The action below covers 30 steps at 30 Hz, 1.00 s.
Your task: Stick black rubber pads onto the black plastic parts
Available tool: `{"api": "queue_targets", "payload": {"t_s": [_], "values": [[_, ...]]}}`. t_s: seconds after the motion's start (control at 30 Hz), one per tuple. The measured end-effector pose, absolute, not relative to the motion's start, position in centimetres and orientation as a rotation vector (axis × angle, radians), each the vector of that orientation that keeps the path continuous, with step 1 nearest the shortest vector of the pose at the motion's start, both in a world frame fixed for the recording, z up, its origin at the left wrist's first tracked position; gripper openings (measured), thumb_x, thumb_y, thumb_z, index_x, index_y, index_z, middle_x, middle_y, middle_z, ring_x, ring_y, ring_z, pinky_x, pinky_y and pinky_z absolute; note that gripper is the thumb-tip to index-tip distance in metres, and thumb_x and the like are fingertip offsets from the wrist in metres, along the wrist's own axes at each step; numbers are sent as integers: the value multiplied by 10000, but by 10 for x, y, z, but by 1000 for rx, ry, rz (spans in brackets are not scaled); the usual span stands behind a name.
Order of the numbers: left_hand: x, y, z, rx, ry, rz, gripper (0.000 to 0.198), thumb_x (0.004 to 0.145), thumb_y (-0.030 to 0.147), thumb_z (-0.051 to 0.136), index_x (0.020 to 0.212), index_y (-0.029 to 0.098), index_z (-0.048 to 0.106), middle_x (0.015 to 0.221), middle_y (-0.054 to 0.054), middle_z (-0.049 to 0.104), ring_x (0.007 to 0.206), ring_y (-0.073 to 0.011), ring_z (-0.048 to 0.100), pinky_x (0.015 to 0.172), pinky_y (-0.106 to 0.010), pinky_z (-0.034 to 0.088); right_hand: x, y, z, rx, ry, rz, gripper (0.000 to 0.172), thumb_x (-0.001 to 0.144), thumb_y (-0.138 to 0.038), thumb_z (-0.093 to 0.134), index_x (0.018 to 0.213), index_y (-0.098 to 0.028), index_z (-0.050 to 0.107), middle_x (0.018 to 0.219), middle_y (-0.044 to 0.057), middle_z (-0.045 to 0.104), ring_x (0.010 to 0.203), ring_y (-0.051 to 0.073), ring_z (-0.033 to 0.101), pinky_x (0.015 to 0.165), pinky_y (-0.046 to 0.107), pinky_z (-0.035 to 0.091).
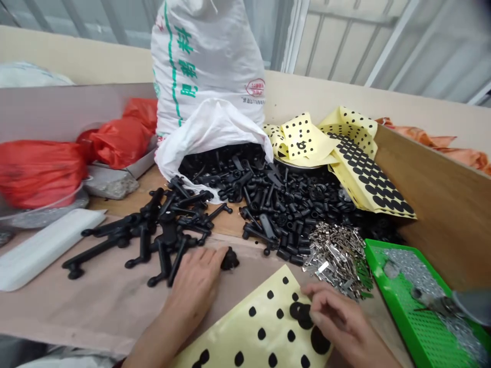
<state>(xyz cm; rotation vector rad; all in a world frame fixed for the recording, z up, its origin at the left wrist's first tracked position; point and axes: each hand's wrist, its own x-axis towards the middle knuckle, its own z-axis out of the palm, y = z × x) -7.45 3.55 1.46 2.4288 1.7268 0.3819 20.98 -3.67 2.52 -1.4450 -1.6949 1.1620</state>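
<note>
My left hand [197, 278] rests palm down on the work surface, fingers bent and close together. From under its fingertips juts a small black plastic part [230, 259], partly hidden by the hand. A yellow backing sheet [245, 327] with round black stickers lies in front of me. Over its right edge is my right hand [339, 317], fingers curled, with a round black sticker [304, 317] at the thumb tip. A larger black disc [319, 340] shows just below that thumb. Black plastic arms [169, 230] lie loosely piled beyond my left hand.
A white woven sack [210, 66] spills black parts at the back. Small black sleeves [303, 204] and metal clips [337, 258] are heaped at right, near a green tray [414, 301]. More sticker sheets [368, 174] lean behind. Red bags [42, 171] and a white block [46, 250] sit left.
</note>
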Motion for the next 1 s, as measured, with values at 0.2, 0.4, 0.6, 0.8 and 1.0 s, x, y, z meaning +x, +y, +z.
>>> {"api": "queue_targets", "payload": {"t_s": [0.2, 0.4, 0.6, 0.8, 1.0], "values": [[-35, 13, 23, 1502, 1034, 597, 212, 805, 208, 457, 993, 191, 552, 868, -30, 701, 786, -186, 630, 673, -257, 459, 191, -31, 37, -1199, -1149, 1478, 168, 752, -332, 670, 684, -200, 592, 1067, 45, 574, 968, 197, 542, 799, 260, 423], [-15, 6, 22, 1198, 977, 594, 465, 733, 246, 528, 1180, 118, 556, 980, -83, 701, 738, -171, 597, 597, -233, 429, 173, -25, 32, -1195, -1065, 1502, 164, 703, -298, 689, 647, -184, 586, 1055, 46, 585, 961, 201, 522, 764, 255, 387], [-13, 3, 22, 1250, 909, 604, 441, 777, 240, 497, 1198, 141, 590, 952, -57, 706, 720, -157, 577, 607, -228, 428, 171, -26, 32, -1239, -1065, 1473, 127, 683, -266, 670, 636, -179, 590, 999, 48, 597, 919, 199, 535, 765, 264, 391], [-13, 0, 15, 1228, 895, 585, 437, 811, 222, 490, 1240, 179, 561, 981, -48, 693, 772, -165, 588, 619, -220, 426, 170, -24, 35, -1278, -1100, 1430, 144, 677, -267, 644, 602, -178, 559, 944, 49, 604, 841, 178, 535, 719, 251, 399], [-15, -1, 9, 1240, 881, 577, 431, 836, 252, 488, 1259, 199, 543, 962, -42, 687, 772, -172, 585, 628, -230, 435, 171, -24, 32, -1289, -1143, 1416, 144, 687, -276, 640, 611, -178, 567, 941, 55, 601, 853, 178, 550, 734, 247, 430]]}}
